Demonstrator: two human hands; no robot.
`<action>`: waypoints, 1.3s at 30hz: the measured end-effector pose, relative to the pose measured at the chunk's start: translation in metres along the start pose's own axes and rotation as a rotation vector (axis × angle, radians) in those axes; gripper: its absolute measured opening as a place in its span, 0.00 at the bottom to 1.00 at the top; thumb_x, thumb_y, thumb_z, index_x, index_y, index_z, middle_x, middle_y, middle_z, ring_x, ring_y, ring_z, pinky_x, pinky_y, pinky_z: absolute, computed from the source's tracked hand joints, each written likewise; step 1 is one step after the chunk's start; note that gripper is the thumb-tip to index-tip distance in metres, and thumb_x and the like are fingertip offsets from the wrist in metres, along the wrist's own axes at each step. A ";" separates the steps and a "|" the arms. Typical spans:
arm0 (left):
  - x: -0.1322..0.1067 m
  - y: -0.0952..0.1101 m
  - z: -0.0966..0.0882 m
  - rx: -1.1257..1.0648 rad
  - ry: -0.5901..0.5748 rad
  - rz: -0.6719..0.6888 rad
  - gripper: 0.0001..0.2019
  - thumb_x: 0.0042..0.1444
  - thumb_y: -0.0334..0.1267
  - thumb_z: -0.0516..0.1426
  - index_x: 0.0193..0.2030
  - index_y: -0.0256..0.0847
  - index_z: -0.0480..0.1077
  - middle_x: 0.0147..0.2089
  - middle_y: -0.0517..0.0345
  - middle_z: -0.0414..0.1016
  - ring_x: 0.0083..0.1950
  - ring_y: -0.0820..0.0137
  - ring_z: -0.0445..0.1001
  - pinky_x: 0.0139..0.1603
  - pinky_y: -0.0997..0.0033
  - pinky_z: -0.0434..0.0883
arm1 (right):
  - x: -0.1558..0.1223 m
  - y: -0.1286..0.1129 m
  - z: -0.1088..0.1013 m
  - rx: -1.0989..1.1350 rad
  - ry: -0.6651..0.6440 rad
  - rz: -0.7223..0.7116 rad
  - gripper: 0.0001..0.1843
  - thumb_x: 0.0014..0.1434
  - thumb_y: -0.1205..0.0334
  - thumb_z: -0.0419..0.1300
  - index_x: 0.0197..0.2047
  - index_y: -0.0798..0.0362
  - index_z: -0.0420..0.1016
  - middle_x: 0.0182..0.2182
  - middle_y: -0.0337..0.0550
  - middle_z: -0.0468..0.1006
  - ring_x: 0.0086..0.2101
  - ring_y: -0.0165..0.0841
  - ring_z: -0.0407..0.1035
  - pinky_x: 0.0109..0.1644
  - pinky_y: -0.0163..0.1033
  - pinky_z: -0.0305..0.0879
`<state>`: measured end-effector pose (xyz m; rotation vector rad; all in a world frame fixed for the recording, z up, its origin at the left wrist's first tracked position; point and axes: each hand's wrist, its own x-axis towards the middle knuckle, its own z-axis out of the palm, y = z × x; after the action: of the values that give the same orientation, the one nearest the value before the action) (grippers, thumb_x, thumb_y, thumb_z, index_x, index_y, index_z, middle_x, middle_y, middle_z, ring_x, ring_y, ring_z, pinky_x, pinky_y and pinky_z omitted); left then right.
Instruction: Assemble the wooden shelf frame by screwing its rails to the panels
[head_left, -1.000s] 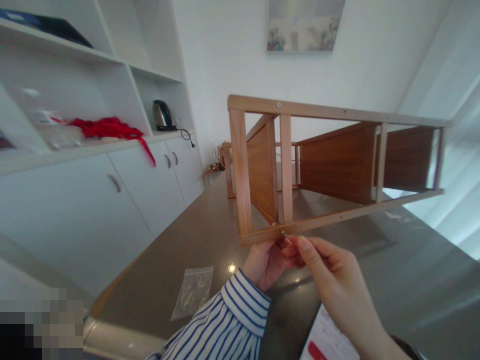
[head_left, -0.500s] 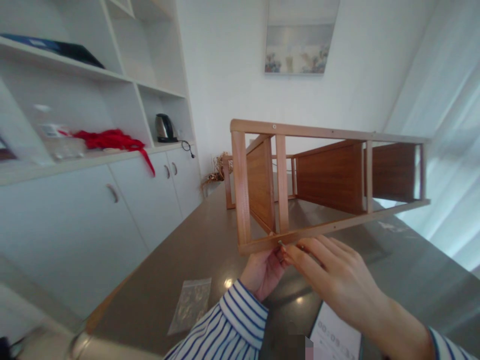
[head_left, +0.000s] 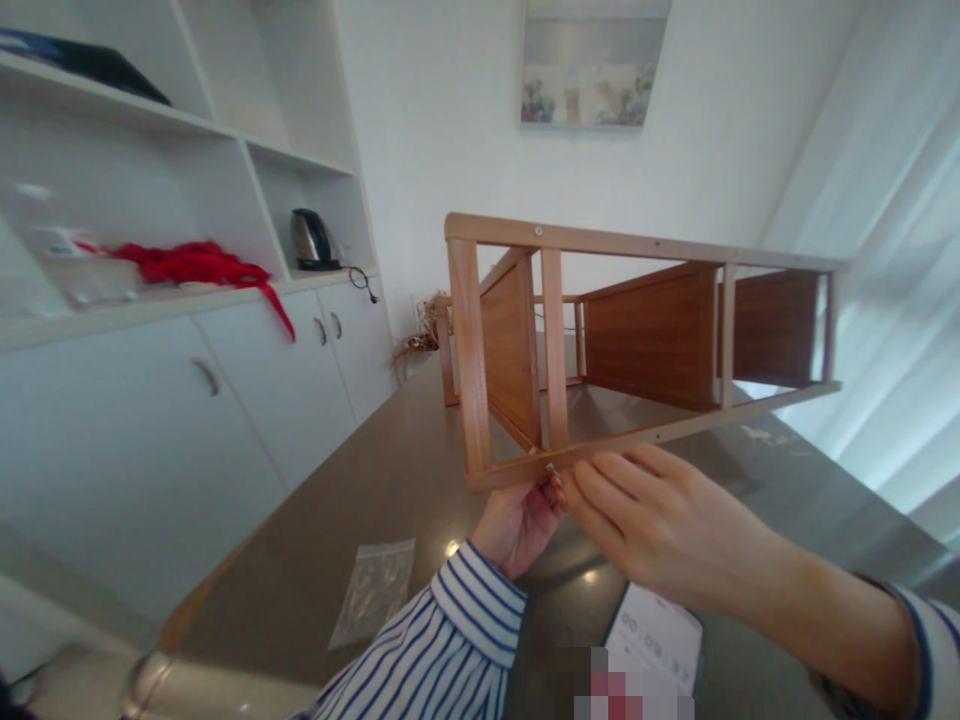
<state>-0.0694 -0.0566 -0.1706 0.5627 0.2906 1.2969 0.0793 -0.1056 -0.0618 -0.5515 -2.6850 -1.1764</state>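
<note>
Wooden frame (head_left: 553,350) w/ brown panels sits directly ahead of both hands, on its side over the grey surface (head_left: 300,560) (can't tell if the near end touches it). L hand (head_left: 517,530) is under the btm rail nr its near corner, grip closed round the rail, w/ a fingertip showing just above. R hand (head_left: 660,520) comes in from the R, fingers bunched tight, tips right beside a small metal screw (head_left: 551,468) at the rail; can't tell whether that grip has hold of it. Clear zip bag (head_left: 375,590) w/ small bits lies L of the striped sleeve (head_left: 480,610); phone (head_left: 656,630) w/ timer digits, partly pixelated, lies below the R hand.
</note>
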 end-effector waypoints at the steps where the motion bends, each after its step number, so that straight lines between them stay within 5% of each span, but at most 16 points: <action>1: 0.001 -0.001 -0.001 -0.014 -0.005 -0.018 0.03 0.55 0.31 0.57 0.33 0.35 0.72 0.30 0.57 0.71 0.31 0.76 0.69 0.35 0.76 0.69 | 0.001 0.000 0.000 0.005 -0.001 0.006 0.10 0.62 0.70 0.49 0.40 0.57 0.72 0.37 0.47 0.76 0.33 0.35 0.66 0.35 0.42 0.57; 17: -0.002 0.001 0.000 -0.059 0.034 -0.052 0.03 0.51 0.31 0.61 0.32 0.34 0.71 0.29 0.58 0.73 0.30 0.75 0.71 0.36 0.74 0.70 | 0.000 -0.020 0.013 0.046 0.081 0.202 0.12 0.58 0.70 0.52 0.44 0.63 0.72 0.26 0.41 0.72 0.24 0.33 0.65 0.27 0.40 0.52; 25: -0.004 0.001 0.001 -0.049 0.057 -0.043 0.06 0.50 0.35 0.63 0.33 0.35 0.71 0.29 0.58 0.74 0.31 0.74 0.72 0.37 0.73 0.70 | 0.004 -0.042 0.022 0.235 0.143 0.519 0.16 0.54 0.77 0.49 0.44 0.60 0.72 0.23 0.39 0.75 0.22 0.30 0.69 0.26 0.37 0.55; 39: -0.005 0.001 0.003 -0.091 0.073 -0.098 0.06 0.50 0.33 0.62 0.35 0.36 0.71 0.32 0.59 0.74 0.33 0.74 0.72 0.41 0.73 0.68 | 0.021 -0.063 0.025 0.582 0.125 0.933 0.13 0.65 0.65 0.43 0.36 0.53 0.67 0.19 0.38 0.75 0.19 0.33 0.72 0.21 0.34 0.52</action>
<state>-0.0700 -0.0616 -0.1681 0.4198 0.3142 1.2306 0.0351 -0.1205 -0.1152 -1.3216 -2.0390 -0.1622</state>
